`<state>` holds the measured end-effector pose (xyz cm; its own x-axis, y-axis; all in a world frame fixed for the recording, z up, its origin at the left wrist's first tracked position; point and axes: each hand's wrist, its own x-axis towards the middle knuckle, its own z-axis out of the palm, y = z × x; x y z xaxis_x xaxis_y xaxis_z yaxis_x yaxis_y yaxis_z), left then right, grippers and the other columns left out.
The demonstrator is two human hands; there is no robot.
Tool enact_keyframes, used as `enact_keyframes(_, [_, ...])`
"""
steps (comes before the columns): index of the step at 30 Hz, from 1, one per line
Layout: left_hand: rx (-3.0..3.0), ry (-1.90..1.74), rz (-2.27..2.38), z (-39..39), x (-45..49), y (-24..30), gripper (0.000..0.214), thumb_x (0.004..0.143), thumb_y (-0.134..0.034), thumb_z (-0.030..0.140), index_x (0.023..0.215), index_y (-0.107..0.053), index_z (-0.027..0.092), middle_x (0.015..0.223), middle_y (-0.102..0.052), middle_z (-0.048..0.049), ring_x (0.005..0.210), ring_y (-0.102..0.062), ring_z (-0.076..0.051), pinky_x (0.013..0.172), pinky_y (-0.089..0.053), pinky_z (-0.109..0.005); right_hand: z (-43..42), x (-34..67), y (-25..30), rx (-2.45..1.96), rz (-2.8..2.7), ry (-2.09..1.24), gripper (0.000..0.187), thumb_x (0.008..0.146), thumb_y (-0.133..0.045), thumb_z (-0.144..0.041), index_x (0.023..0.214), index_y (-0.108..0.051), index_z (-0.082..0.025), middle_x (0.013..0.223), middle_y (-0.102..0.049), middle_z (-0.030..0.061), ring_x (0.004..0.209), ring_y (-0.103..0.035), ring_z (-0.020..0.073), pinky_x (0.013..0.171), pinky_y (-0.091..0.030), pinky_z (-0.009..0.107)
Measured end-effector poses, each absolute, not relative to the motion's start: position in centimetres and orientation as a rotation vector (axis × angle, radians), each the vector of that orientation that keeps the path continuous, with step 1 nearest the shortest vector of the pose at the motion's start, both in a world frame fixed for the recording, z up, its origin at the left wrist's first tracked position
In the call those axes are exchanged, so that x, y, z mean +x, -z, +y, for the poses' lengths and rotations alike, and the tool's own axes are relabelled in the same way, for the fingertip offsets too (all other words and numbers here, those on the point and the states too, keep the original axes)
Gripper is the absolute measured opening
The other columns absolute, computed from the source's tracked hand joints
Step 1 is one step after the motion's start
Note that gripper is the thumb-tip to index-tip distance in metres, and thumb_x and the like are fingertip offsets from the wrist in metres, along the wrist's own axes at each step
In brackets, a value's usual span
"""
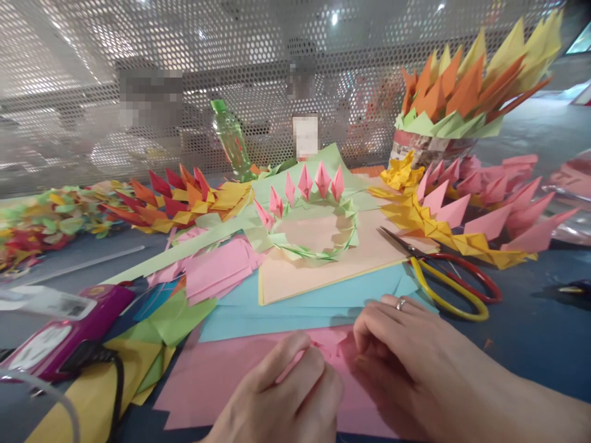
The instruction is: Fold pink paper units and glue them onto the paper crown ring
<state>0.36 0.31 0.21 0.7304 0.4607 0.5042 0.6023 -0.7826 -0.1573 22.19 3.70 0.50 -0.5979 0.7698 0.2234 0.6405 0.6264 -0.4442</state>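
Observation:
A small folded piece of pink paper is between my two hands, low over pink sheets. My left hand is closed, its thumb and forefinger pinching the folded paper at its left. At the paper's other end my right hand, with a ring on one finger, has its fingers curled; its fingertips are partly hidden. Beyond the hands stands a ring of folded green paper, with several pink points upright along its far side. It rests on peach sheets over blue sheets.
Scissors with red and yellow handles lie at right. Pink rectangles and a purple power strip are on the left. Behind stand a green bottle, orange-red folded pieces, pink-and-yellow ones and a tall paper-pointed crown.

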Motion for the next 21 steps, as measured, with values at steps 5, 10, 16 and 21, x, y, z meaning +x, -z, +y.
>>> enact_keyframes(5, [-2.611,0.65,-0.796,0.4,0.6,-0.2,0.046,0.098,-0.034,-0.002,0.072,-0.068,0.015,0.072,-0.063,-0.0017,0.074,-0.055,-0.019,0.095,-0.046,-0.036,3.5,21.9,-0.2,-1.129,-2.366,-0.42,0.023,0.087,-0.072,-0.019,0.084,-0.051,-0.024,0.07,-0.055,-0.0055,0.065,-0.048,0.0184,0.064,-0.027,0.031])
enact_keyframes(10, [-2.591,0.738,-0.79,0.6,0.4,-0.3,0.044,0.1,-0.036,0.0,0.077,-0.07,0.016,0.08,-0.069,-0.0016,0.079,-0.059,-0.018,0.097,-0.047,-0.037,3.5,22.1,-0.3,-1.19,-2.366,-0.504,0.019,0.089,-0.07,-0.018,0.084,-0.053,-0.025,0.069,-0.056,-0.0056,0.065,-0.049,0.0179,0.063,-0.027,0.029])
enact_keyframes(16, [-2.566,0.81,-0.73,1.3,0.5,0.4,0.041,0.099,-0.036,-0.004,0.083,-0.069,0.014,0.08,-0.068,-0.0028,0.077,-0.062,-0.017,0.083,-0.052,-0.034,3.7,22.0,-0.2,-1.203,-2.395,-0.519,0.017,0.089,-0.067,-0.017,0.084,-0.052,-0.024,0.07,-0.057,-0.0053,0.065,-0.049,0.0172,0.062,-0.027,0.029])
enact_keyframes(21, [-2.552,0.807,-0.707,1.4,0.6,0.7,0.044,0.097,-0.035,-0.006,0.074,-0.067,0.013,0.071,-0.063,-0.0016,0.068,-0.055,-0.017,0.078,-0.052,-0.034,3.9,21.9,-0.3,-1.24,-2.415,-0.575,0.016,0.095,-0.064,-0.026,0.083,-0.053,-0.024,0.07,-0.058,-0.005,0.066,-0.051,0.0168,0.062,-0.027,0.029])
